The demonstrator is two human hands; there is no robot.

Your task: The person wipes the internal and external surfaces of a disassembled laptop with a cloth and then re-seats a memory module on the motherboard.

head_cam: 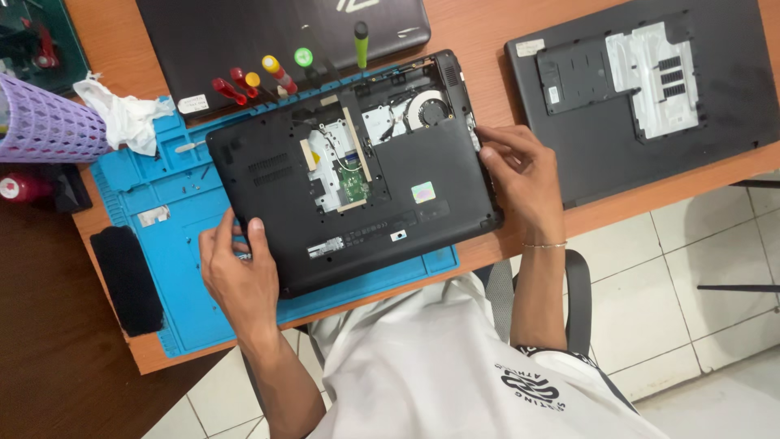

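Both hands clamp the upturned black laptop (357,175) at opposite edges: left hand (236,272) curled over the near-left corner, thumb and fingers pinching the case; right hand (520,175) closed on the far-right edge, fingertips at the side seam. Laptop lies bottom-up on a blue repair mat (175,268), tilted across it, access panel off, green board, metal bracket and round fan exposed between the two hands. Beyond the left hand, a row of screwdrivers (260,81) with red, yellow and green handles stands along the mat's far edge; small screws sit loose in the mat's shallow compartments. Further left, a purple mesh basket (45,122), contents not readable, with a crumpled white tissue (122,114) beside it. Past the right hand, a second black laptop (642,89) lies bottom-up on the wooden desk (487,24). Third dark laptop (276,36) behind the screwdrivers.
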